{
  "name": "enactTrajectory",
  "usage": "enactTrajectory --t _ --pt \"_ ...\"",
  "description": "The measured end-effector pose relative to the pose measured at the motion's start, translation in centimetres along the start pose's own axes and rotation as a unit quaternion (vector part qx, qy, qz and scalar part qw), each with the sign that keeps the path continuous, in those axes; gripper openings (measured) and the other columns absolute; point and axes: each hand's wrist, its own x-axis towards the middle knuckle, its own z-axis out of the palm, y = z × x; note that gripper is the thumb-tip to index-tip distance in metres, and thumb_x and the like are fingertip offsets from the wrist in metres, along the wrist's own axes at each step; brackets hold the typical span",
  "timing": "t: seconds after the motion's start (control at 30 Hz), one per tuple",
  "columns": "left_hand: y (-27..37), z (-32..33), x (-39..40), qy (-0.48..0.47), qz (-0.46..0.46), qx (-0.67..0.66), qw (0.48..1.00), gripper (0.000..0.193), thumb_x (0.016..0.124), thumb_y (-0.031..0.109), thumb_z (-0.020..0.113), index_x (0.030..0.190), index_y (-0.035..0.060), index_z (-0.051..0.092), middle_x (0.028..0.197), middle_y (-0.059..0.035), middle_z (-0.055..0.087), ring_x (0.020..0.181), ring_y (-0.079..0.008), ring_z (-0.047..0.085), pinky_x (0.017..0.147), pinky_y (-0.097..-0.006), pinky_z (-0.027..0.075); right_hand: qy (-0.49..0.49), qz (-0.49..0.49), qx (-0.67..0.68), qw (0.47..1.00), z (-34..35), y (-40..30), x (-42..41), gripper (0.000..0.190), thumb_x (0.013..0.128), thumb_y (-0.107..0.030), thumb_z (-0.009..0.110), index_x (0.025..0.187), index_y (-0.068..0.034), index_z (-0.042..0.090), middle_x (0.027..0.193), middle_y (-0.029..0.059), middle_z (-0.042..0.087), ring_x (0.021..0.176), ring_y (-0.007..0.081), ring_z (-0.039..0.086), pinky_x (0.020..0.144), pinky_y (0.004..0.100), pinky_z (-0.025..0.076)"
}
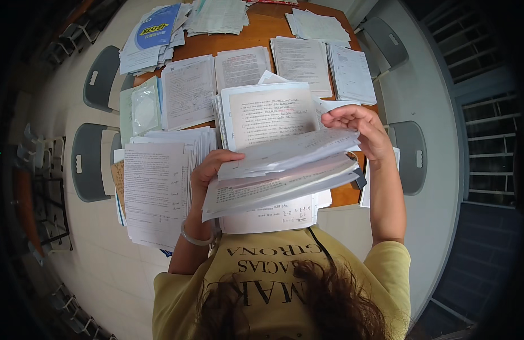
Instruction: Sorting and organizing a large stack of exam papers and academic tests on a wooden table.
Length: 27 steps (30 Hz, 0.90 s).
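Observation:
My left hand [209, 168] grips the left edge of a loose bundle of printed sheets [279, 170], with the thumb on top. The bundle is lifted and tilted, its layers fanned apart towards the right. At its upper right corner is my right hand [366, 131], fingers bent and slightly apart; whether it touches the paper is unclear. Beyond the bundle lies a paper stack [270, 110] whose top sheet carries print and handwriting. Partly hidden below the bundle, more sheets [270, 221] reach towards my shirt.
Several paper stacks cover the wooden table [262, 42], including a near-left stack [153, 187] and a right stack [353, 74]. A blue booklet [158, 27] tops the far-left pile. Grey chairs [92, 163] line both sides. A clear plastic pouch [145, 108] lies left.

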Motion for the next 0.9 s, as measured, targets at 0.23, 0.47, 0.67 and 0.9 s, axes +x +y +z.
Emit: enactTrajectory --t 0.23,0.47,0.67,0.9 --pt "-0.6 0.0 -0.4 0.005 0.014 -0.068 0.998 0.015 0.079 0.020 0.070 0.086 0.0065 0.069 0.108 -0.0151 0.064 0.095 -0.0220 0.060 0.084 -0.0322 0.048 0.039 0.015 0.051 0.998 -0.5 0.7 0.2 0.050 0.083 -0.042 0.063 0.106 0.002 0.062 0.103 0.0188 0.066 0.097 0.0273 0.065 0.089 0.0375 0.050" --pt "-0.8 -0.1 -0.3 0.008 -0.015 -0.067 0.998 0.016 0.076 0.007 0.070 0.092 0.0035 0.070 0.111 -0.0132 0.064 0.097 -0.0195 0.058 0.086 -0.0295 0.046 0.095 0.038 -0.023 0.994 -0.5 1.2 0.4 0.026 0.081 -0.015 0.067 0.104 -0.004 0.065 0.102 0.0137 0.068 0.094 0.0221 0.065 0.085 0.0349 0.052" --pt "-0.4 0.5 -0.1 0.037 -0.019 -0.096 0.995 0.004 0.079 0.003 0.066 0.083 0.0029 0.067 0.118 -0.0169 0.059 0.102 -0.0208 0.058 0.087 -0.0284 0.047 0.082 0.105 -0.079 0.988 -0.3 0.7 0.7 0.029 0.074 -0.003 0.067 0.102 -0.005 0.065 0.098 0.0061 0.068 0.087 0.0113 0.063 0.080 0.0272 0.049" --pt "-1.4 0.3 0.1 0.018 -0.011 -0.106 0.994 0.019 0.077 0.016 0.073 0.091 0.0031 0.069 0.116 -0.0141 0.059 0.104 -0.0218 0.056 0.091 -0.0328 0.043 0.076 0.120 -0.056 0.988 1.5 0.7 1.9 0.072 0.063 0.001 0.071 0.130 -0.003 0.048 0.120 0.0072 0.058 0.111 0.0171 0.054 0.102 0.0299 0.034"
